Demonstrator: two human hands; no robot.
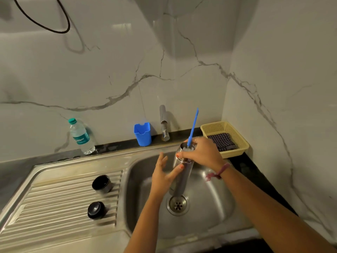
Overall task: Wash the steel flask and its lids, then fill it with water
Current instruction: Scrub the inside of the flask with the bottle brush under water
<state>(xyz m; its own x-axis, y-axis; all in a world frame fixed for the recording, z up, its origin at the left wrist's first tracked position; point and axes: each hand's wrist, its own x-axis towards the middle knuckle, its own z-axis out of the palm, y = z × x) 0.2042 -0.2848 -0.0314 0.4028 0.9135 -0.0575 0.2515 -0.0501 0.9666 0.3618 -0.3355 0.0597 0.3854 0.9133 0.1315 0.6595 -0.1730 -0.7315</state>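
Blue plastic brush handle (pixel 193 127); blue plastic cup (pixel 142 133); pale-yellow mesh basket (pixel 235 133); dark checked cloth (pixel 222 142); green-capped clear bottle (pixel 81 136).

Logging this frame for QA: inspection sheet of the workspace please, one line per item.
Surface: steel sink with ribbed drainboard, dark counter.
Job's things: flask upright in the basin, blue brush in its mouth; two dark lids on the drainboard.
Clutter: water bottle, blue holder, yellow basket holding a checked cloth.
Hands: right hand grips the flask's top; left hand against its side, fingers straight.
Cables: black cable looped on the wall.
Surroundings: marble-look wall, tap; water flow cannot be told.
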